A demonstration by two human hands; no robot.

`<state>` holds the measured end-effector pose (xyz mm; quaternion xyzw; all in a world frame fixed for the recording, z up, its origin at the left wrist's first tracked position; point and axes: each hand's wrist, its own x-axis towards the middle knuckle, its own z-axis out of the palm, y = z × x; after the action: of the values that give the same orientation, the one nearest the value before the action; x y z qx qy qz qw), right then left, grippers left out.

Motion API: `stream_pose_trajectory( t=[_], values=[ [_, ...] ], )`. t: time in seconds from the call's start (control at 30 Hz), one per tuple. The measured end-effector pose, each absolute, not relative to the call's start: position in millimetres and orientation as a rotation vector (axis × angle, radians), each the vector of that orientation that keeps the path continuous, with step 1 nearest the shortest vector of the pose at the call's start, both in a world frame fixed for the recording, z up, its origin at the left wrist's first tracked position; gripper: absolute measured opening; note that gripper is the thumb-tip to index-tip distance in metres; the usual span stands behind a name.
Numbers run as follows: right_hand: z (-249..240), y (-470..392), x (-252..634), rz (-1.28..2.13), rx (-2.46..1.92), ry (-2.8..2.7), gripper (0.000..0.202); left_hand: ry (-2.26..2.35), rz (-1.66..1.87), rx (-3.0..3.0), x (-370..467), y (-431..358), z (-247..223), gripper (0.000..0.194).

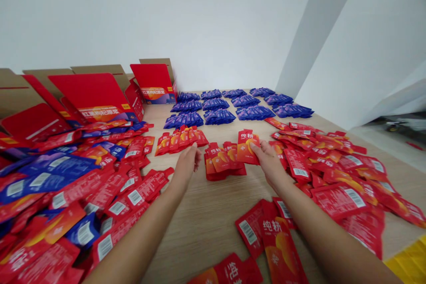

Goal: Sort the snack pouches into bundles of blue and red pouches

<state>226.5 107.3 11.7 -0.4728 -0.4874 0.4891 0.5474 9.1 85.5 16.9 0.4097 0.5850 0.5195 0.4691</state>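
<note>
My right hand [269, 158] grips a red pouch [246, 146] by its right edge, thumb on the printed front. The pouch is raised, front towards me, at the right end of a short row of overlapping red pouches [216, 164]. My left hand [189, 160] is just left of that row, its fingers curled together with nothing visible in them. Behind it lies a finished-looking fan of red pouches [181, 139]. Several loose red pouches [281, 248] lie on the table close to me, between my forearms.
Several fanned rows of blue pouches [219, 116] line the table's [199, 213] back. A heap of red pouches [336, 164] spreads at the right, a mixed red and blue heap [76, 177] at the left. Open red cartons [155, 82] stand back left; something yellow [409, 262] shows lower right.
</note>
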Motion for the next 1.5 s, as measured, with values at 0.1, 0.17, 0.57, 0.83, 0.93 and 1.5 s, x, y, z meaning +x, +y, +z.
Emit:
stream_pose_trajectory(
  t=[0.1, 0.17, 0.57, 0.83, 0.93, 1.5],
  values=[
    [-3, 111, 220, 1.153, -1.195, -1.295, 0.029, 1.535, 1.248, 0.851, 5, 95, 6, 0.023],
    [-12, 114, 217, 1.104, -1.258, -1.444, 0.029, 1.475, 1.195, 0.786, 8, 94, 3, 0.019],
    [-35, 120, 207, 0.711, -1.625, -1.704, 0.084, 1.222, 1.034, 0.721, 27, 86, 11, 0.029],
    [-29, 121, 205, 1.223, -1.349, -1.297, 0.081, 1.359, 0.921, 1.013, 40, 111, 15, 0.016],
    [-24, 117, 204, 1.39, -1.113, -1.211, 0.061, 1.375, 0.929, 0.966, 51, 111, 13, 0.014],
    [-13, 93, 194, 1.007, -0.8, -1.498, 0.088, 1.0, 1.464, 1.025, 47, 76, 5, 0.048]
  ],
)
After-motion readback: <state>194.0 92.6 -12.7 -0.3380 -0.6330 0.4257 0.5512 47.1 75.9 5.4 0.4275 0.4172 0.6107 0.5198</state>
